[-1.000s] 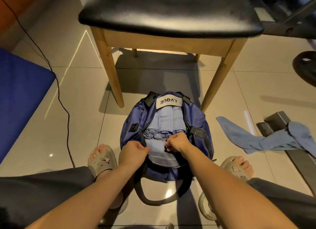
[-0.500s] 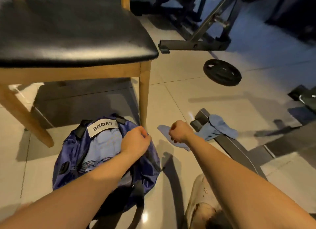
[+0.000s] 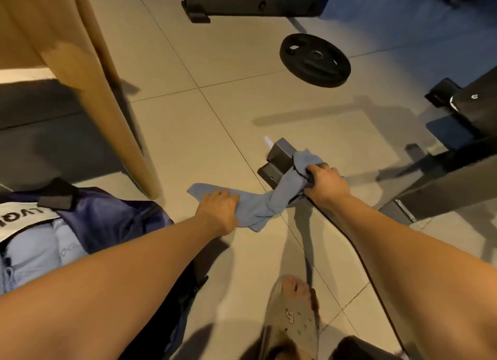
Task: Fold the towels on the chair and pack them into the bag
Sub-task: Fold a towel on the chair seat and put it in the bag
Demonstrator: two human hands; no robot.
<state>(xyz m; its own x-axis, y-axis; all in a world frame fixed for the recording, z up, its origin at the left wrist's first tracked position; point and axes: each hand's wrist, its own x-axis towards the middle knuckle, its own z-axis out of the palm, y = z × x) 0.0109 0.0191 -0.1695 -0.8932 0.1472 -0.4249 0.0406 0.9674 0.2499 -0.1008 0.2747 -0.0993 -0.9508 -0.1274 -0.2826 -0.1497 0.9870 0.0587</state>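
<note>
Navy fabric of the bag [image 3: 107, 220] lies open to the left of my left hand, with folded towels [image 3: 40, 249] already packed side by side inside it and the wooden chair leg [image 3: 113, 123] just beyond. A moment ago both my hands were at the bag's mouth; now they have swung right to a loose towel [image 3: 258, 209], which lies on the floor and drapes up over the end of a metal bar [image 3: 279, 155]. My left hand [image 3: 217, 209] rests on its near end, though I cannot tell whether the fingers have pinched the cloth. My right hand [image 3: 326, 183] is curled tight around the bunched far end on the bar. I judge the packing nearly done: this towel needs lifting, folding, then stowing.
</note>
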